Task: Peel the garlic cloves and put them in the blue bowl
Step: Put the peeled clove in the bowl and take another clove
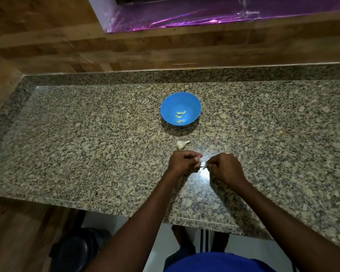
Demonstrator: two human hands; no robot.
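- While the left hand (182,160) pinches a clove (201,159), the right hand (223,167) pinches its skin (205,166).
- Beyond both hands: garlic (180,145), then bowl (166,110) with peeled cloves (180,116).

No text, label, brand, number or sign can be read anywhere in the head view. No lettering is carried by any surface that is shown.
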